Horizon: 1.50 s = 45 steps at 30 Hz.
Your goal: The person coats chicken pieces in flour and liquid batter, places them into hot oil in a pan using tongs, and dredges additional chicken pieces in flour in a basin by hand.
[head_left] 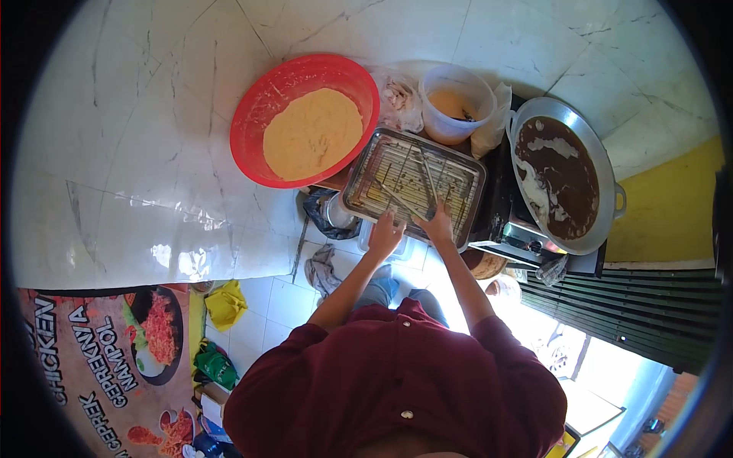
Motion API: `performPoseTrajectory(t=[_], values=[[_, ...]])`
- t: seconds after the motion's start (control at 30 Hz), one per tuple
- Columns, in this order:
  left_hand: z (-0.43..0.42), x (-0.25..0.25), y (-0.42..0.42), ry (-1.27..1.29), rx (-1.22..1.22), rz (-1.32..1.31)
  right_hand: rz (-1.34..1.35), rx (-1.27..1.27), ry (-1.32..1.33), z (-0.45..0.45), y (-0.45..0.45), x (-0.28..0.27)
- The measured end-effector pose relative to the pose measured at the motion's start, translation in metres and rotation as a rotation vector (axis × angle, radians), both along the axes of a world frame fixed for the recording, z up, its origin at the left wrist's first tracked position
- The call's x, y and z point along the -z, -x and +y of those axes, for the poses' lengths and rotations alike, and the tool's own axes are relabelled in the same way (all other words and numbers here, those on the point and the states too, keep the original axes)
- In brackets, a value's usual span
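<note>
My right hand [437, 225] is closed around a pair of metal tongs [430, 179]. The two arms of the tongs spread apart over a wire rack [452, 179], which sits in a rectangular metal tray [479, 191]. At the tray's near edge is my left hand [387, 237], thumb and fingers apart, with nothing visible in it. Crumbs and dark bits show on the rack. Beyond the tray's left corner stands a red basin [246, 141] of pale yellow flour-like powder [313, 133].
To the right, a large wok [605, 164] of dark oil with pale foam rests on a gas stove [527, 243]. Behind the tray are a clear plastic tub [482, 95] with orange-brown liquid and a plastic bag [397, 99]. A grey cloth [322, 267] hangs lower left.
</note>
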<state>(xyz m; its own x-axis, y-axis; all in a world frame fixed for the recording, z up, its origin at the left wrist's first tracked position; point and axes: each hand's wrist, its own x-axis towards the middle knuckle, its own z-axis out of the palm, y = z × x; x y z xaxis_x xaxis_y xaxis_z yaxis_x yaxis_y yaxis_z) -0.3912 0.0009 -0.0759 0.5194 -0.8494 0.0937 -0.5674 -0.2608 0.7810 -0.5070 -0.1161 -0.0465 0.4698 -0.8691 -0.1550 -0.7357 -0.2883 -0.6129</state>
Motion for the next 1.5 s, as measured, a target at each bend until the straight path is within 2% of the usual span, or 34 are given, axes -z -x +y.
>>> performPoseTrajectory(t=[0.17,0.23,0.33,0.5,0.63,0.8,0.93,1.0,1.07,1.1,1.17,1.2,1.23,1.27,1.3,1.37,1.4,1.43,1.47,1.5], values=[[0.026,-0.004,-0.025,-0.006,-0.082,-0.143,0.015,0.003,0.106,-0.005,0.009,0.01],[0.033,-0.001,-0.03,-0.017,-0.099,-0.147,-0.061,-0.052,0.313,-0.005,0.012,0.01],[0.039,-0.004,-0.032,-0.014,-0.129,-0.136,-0.183,0.004,0.351,-0.008,0.015,0.004],[0.039,-0.019,-0.04,0.129,-0.203,-0.063,-0.364,-0.01,0.226,-0.013,0.009,-0.015],[0.045,-0.065,-0.046,0.205,-0.305,0.05,-0.395,-0.038,0.061,-0.019,-0.025,-0.047],[0.051,-0.113,-0.088,0.377,-0.56,-0.149,-0.635,-0.295,0.108,-0.026,-0.105,-0.104],[0.051,-0.13,-0.135,0.356,-0.742,-0.241,-0.819,-0.465,0.097,-0.026,-0.181,-0.111],[0.053,-0.128,-0.161,0.248,-0.858,-0.361,-0.776,-0.491,0.069,-0.024,-0.207,-0.118],[0.056,-0.13,-0.184,0.162,-0.895,-0.421,-0.599,-0.6,0.111,-0.023,-0.235,-0.122],[0.057,-0.132,-0.198,0.094,-0.845,-0.401,-0.597,-0.605,0.105,-0.026,-0.25,-0.118],[0.058,-0.131,-0.219,0.029,-0.791,-0.379,-0.284,-0.741,0.222,-0.031,-0.28,-0.103],[0.057,-0.13,-0.23,-0.045,-0.765,-0.458,-0.285,-0.738,0.221,-0.031,-0.29,-0.09],[0.055,-0.128,-0.242,-0.118,-0.734,-0.538,-0.286,-0.691,0.348,-0.029,-0.302,-0.075],[0.054,-0.122,-0.255,-0.12,-0.726,-0.542,-0.285,-0.639,0.473,-0.028,-0.314,-0.061],[0.05,-0.108,-0.27,-0.181,-0.661,-0.507,-0.287,-0.631,0.473,-0.026,-0.326,-0.053],[0.046,-0.087,-0.29,-0.254,-0.579,-0.467,0.172,-0.632,0.367,-0.018,-0.341,-0.035],[0.04,-0.081,-0.3,-0.379,-0.506,-0.433,0.174,-0.622,0.361,-0.016,-0.352,-0.024],[0.034,-0.073,-0.31,-0.5,-0.431,-0.4,0.282,-0.589,0.226,-0.016,-0.362,-0.012],[0.026,-0.065,-0.32,-0.499,-0.419,-0.402,0.387,-0.553,0.089,-0.017,-0.372,-0.002],[0.017,-0.053,-0.331,-0.646,-0.364,-0.387,0.39,-0.541,0.084,-0.02,-0.381,0.008]])
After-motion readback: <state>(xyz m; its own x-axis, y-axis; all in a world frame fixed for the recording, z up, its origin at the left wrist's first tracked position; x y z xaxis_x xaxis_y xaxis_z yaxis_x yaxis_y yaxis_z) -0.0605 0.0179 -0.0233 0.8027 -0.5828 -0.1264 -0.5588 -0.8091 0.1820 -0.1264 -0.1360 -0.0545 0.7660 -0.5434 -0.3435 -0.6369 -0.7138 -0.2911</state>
